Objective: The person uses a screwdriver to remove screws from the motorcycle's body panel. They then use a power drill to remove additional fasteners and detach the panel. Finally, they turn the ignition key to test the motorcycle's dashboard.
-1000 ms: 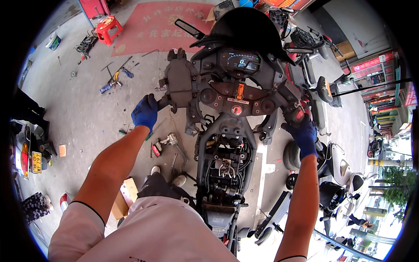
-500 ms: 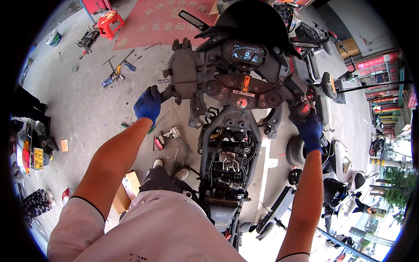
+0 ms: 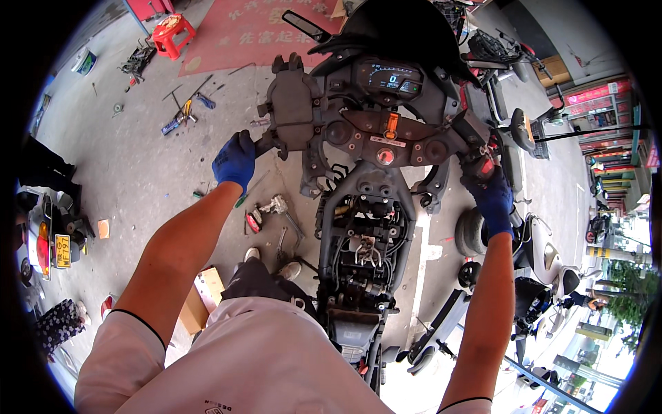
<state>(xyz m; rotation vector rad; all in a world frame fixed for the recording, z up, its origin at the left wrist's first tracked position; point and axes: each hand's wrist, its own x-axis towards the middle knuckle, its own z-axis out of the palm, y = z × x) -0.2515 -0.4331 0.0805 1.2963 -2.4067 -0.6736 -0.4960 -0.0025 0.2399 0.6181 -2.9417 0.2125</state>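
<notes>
A partly stripped motorcycle (image 3: 407,228) stands in front of me, its frame and hoses bare where the tank and seat would sit. My left hand (image 3: 234,160), in a blue glove, is closed round the left handlebar grip (image 3: 264,145). My right hand (image 3: 489,200), gloved alike, wraps the right handlebar grip, mostly hidden under it, beside a red switch (image 3: 487,168). A black phone holder (image 3: 292,110) is mounted by the left bar. The dashboard (image 3: 392,78) is lit, and an orange-tagged key (image 3: 392,126) sits at the top clamp.
Loose tools (image 3: 185,114) and an impact wrench (image 3: 255,219) lie on the concrete at left. A red stool (image 3: 172,34) stands at the far left, near a red mat (image 3: 227,48). A tyre (image 3: 469,233) and parked scooters (image 3: 541,252) are at right. A person's dark legs (image 3: 52,169) show at the left edge.
Both hands keep hold of the handlebar grips. The motorcycle's front and my right hand appear slightly further right in the picture, and the dashboard's lit bars look different.
</notes>
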